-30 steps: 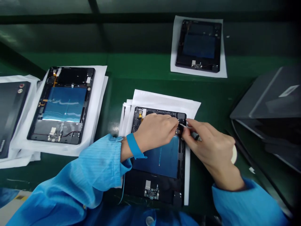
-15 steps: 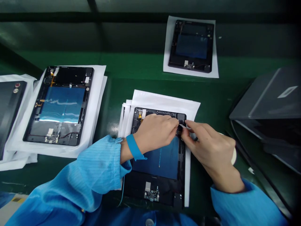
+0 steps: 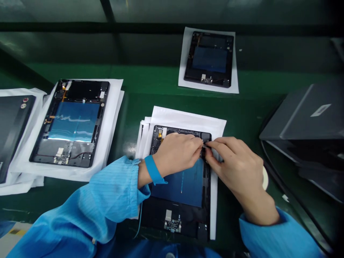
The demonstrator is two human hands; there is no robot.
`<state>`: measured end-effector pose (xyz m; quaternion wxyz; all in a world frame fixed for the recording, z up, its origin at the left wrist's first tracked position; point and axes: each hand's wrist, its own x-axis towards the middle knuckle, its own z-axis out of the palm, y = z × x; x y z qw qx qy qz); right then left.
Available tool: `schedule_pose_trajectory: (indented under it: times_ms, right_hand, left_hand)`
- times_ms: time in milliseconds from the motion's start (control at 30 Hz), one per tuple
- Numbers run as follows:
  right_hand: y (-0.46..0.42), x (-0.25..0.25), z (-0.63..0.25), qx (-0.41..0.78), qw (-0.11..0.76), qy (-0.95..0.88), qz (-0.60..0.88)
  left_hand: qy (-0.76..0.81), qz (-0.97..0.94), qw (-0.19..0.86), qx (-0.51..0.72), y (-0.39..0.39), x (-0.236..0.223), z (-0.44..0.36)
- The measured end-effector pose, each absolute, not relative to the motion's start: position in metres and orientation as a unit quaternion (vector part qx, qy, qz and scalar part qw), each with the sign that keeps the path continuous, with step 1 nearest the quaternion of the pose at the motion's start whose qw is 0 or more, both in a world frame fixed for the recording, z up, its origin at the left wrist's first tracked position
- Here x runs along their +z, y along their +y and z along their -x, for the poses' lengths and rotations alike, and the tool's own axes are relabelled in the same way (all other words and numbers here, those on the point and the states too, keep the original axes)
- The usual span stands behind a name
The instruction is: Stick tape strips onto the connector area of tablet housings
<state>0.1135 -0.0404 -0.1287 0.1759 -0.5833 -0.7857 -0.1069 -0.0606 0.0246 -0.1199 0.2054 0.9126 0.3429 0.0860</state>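
An opened tablet point(image 3: 176, 182) lies on white sheets point(image 3: 188, 116) in front of me, its blue battery and a small circuit board showing. My left hand point(image 3: 180, 152) reaches across its upper part, fingertips pinched together at the upper right corner. From the right, my right hand point(image 3: 235, 165) meets it there, thumb and index finger close together at the tablet's edge. Something small sits between the fingertips of both hands; I cannot make out what it is. A blue wrist strap point(image 3: 154, 170) circles my left wrist.
On the left, another opened tablet point(image 3: 73, 122) rests on white sheets, beside a dark panel point(image 3: 14, 132). A further opened tablet point(image 3: 209, 59) lies at the back. A grey bin point(image 3: 303, 114) and a black cable point(image 3: 290, 197) are at right. A pale round object point(image 3: 265, 178) is partly behind my right hand.
My right hand has shifted slightly left, its fingertips now closer to those of my left hand. The white sliver seen between the fingers before is hardly visible. The camera view has tilted slightly.
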Motion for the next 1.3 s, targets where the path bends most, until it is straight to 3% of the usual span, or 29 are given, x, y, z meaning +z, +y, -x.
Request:
schedule_pose_trajectory:
  times_ms: [300,700,800,900,1000,1100,1300]
  right_hand:
    - [-0.041,-0.124,-0.116,-0.063,0.175,-0.817,0.546]
    - [-0.056,-0.120,-0.101,-0.133,0.061,-0.819,0.555]
    - [-0.067,-0.129,-0.104,-0.083,0.097,-0.816,0.564]
    - [-0.077,-0.139,-0.111,-0.013,0.190,-0.797,0.573]
    - [-0.081,-0.140,-0.118,0.002,0.249,-0.771,0.586]
    - [-0.082,-0.135,-0.120,-0.031,0.259,-0.773,0.578]
    - [-0.087,-0.134,-0.116,-0.042,0.237,-0.803,0.545]
  left_hand:
    - [0.342,-0.912,0.208,0.089,0.023,-0.120,0.060]
    - [0.340,-0.913,0.209,0.079,0.024,-0.123,0.058]
    - [0.345,-0.910,0.215,0.079,0.021,-0.116,0.060]
    - [0.353,-0.902,0.224,0.107,0.019,-0.098,0.080]
    - [0.433,-0.870,0.173,0.158,0.030,-0.082,0.111]
    - [0.550,-0.816,0.100,0.149,0.053,-0.081,0.134]
    - [0.570,-0.799,0.156,0.112,0.069,-0.098,0.136]
